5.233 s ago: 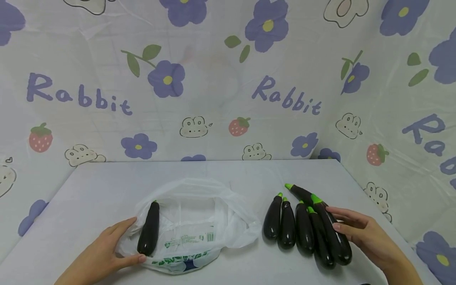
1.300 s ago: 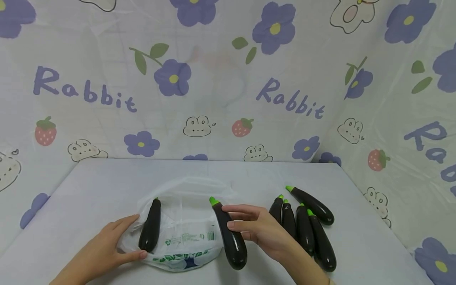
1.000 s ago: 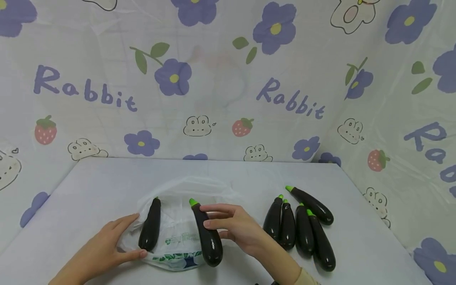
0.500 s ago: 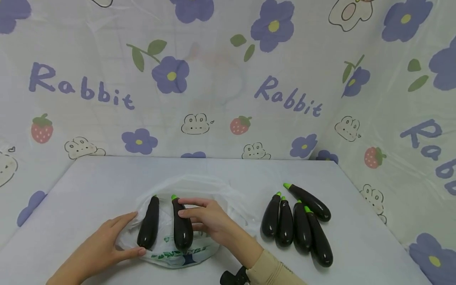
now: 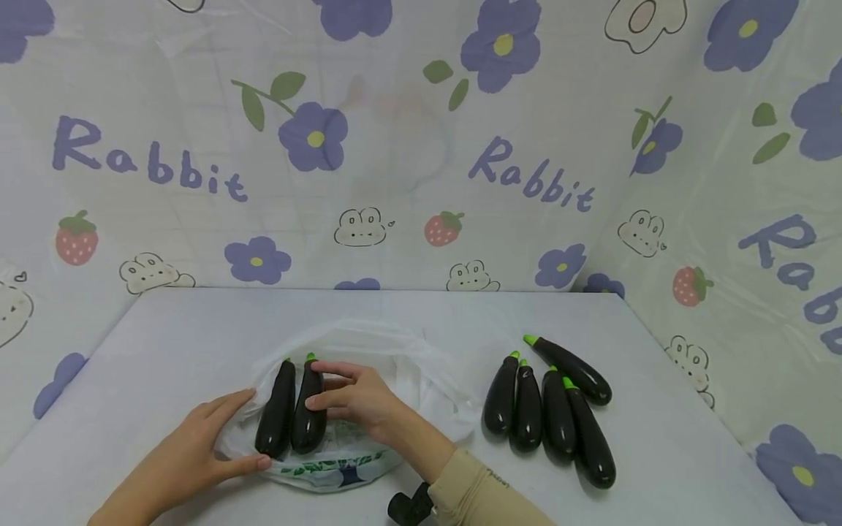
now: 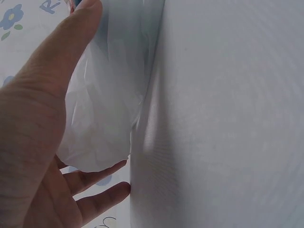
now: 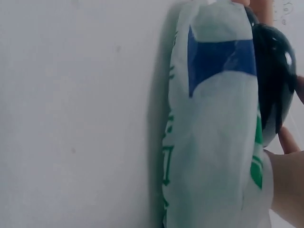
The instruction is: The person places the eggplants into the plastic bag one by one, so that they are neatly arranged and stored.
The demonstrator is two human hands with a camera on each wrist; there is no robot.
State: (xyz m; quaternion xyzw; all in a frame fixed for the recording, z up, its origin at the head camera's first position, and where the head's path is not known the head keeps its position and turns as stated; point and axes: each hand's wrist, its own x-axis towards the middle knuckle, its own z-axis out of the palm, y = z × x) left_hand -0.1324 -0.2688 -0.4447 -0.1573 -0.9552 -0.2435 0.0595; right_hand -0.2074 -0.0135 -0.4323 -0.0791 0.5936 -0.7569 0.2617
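Observation:
A white plastic bag (image 5: pixel 430 394) with green print lies open-mouthed on the table. My left hand (image 5: pixel 187 453) holds its left side, thumb at the front rim and fingers spread round the outside; the left wrist view shows the bag's side (image 6: pixel 104 114) between them. Inside the bag, one dark eggplant (image 5: pixel 275 416) lies by that hand. Just right of it, my right hand (image 5: pixel 365 400) grips a second eggplant (image 5: pixel 308 424), which has a green stem end, between thumb and fingers. In the right wrist view the bag's front (image 7: pixel 213 133) partly covers an eggplant (image 7: pixel 275 71).
Several more eggplants (image 5: pixel 559 424) lie in a group to the right on the white table (image 5: pixel 677 453), one slanting behind the others. Under the right sleeve shows a black object (image 5: pixel 409 505), partly hidden. A patterned cloth (image 5: pixel 395 146) hangs behind and to the right.
The right hand has taken an eggplant from the group on the right and carried it left into the bag, beside the first one. The left hand stays at the bag.

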